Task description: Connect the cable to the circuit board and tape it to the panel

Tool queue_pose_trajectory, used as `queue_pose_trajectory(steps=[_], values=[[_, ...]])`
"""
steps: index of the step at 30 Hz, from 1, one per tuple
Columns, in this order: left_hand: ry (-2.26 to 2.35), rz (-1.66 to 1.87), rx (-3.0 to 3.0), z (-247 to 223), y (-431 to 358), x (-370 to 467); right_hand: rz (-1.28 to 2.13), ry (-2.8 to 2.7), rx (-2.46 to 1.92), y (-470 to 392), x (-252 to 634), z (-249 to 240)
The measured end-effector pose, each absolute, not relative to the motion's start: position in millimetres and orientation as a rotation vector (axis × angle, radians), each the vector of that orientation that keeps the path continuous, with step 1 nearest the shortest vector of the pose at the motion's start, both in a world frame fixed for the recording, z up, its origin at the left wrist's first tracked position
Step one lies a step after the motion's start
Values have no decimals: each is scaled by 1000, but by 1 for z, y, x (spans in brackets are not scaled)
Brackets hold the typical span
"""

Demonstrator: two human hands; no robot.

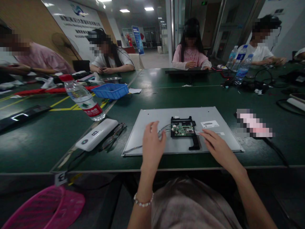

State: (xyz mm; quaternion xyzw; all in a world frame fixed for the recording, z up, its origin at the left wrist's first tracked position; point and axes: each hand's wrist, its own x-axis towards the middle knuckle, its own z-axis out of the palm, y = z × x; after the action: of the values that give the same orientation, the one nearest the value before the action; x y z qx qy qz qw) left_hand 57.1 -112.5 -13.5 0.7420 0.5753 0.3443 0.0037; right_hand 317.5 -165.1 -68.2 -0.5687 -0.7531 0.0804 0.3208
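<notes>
A flat grey display panel (181, 111) lies back side up on the green table in front of me. A black plastic frame (196, 141) with a green circuit board (182, 129) sits on its middle. My left hand (153, 144) is over the panel's left part, thumb apart from the raised fingers. Thin grey cables (164, 128) run from the board behind this hand and emerge at its left. To the right of the frame, my right hand (216, 148) has its fingers stretched out. A small pale strip shows at its fingertips; whether they touch it I cannot tell.
Left of the panel are eyeglasses (113, 136), a white power bank (97, 135), a water bottle (83, 100) and a blue basket (111, 92). A blurred-out phone-like object (254, 123) with a cable lies right. Several people sit around the table. A pink basket (47, 206) stands below.
</notes>
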Motion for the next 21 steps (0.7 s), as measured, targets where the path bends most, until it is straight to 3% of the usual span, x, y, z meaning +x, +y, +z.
queue_pose_trajectory(steps=[4,10,15,21], values=[[2034,798,2098,-12,-74,-6,205,-1968,-1476,-165,317,-65],[1869,534,2190,-8,-45,-26,217,-1964,-1470,-163,318,-69],[1854,573,2272,-3,-45,-18,208,-1967,-1463,-162,319,-70],[1597,898,2092,19,-61,-20,41,-1803,-1356,-171,309,-50]])
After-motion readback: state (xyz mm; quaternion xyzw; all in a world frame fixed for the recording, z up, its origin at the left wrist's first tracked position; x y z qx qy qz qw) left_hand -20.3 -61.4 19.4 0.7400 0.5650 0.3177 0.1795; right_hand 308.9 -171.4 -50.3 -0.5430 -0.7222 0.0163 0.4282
